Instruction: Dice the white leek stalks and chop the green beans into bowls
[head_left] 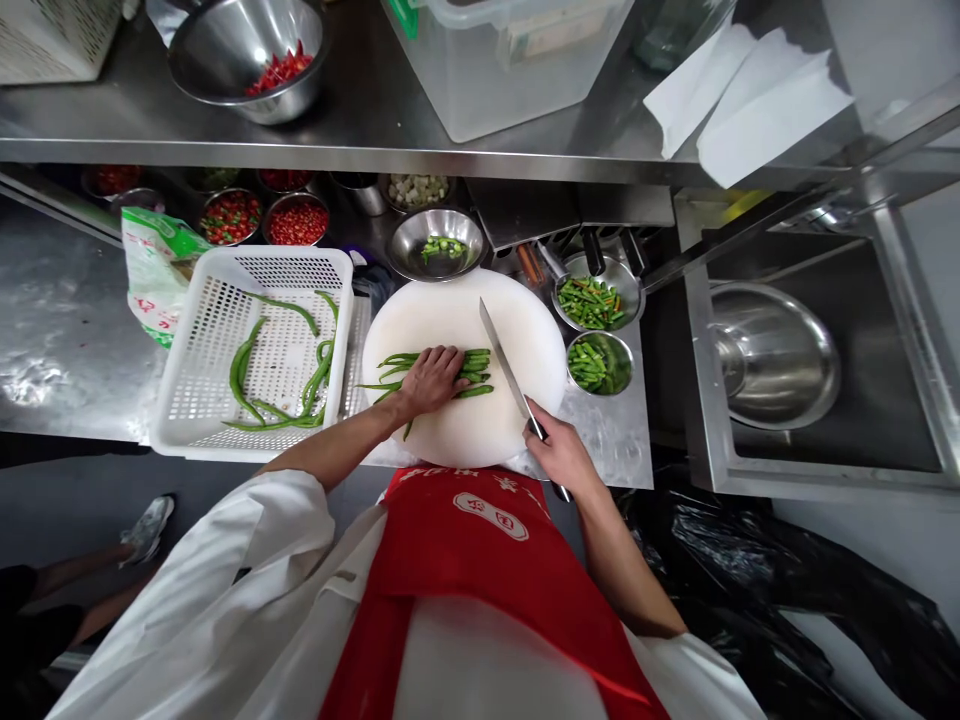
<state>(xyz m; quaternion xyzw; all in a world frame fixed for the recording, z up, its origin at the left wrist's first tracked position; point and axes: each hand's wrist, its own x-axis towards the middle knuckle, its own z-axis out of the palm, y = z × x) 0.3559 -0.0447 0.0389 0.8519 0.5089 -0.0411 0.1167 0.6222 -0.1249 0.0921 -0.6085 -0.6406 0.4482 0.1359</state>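
Observation:
A bunch of long green beans [475, 368] lies crosswise on the round white cutting board [457, 310]. My left hand [433, 380] presses down over the middle of the bunch, fingers curled on top, with bean ends showing on both sides. In my right hand [561, 450] is the black handle of a kitchen knife [504, 352]. Its long blade slants up and left across the board, just right of the bean ends and apart from them.
Left of the board, a white perforated basket [161, 400] holds several long beans. To its right stand a metal bowl [630, 372] of cut beans and a pan [636, 300] of cut pieces. A steel shelf edge [337, 155] runs above; a sink [885, 440] lies far right.

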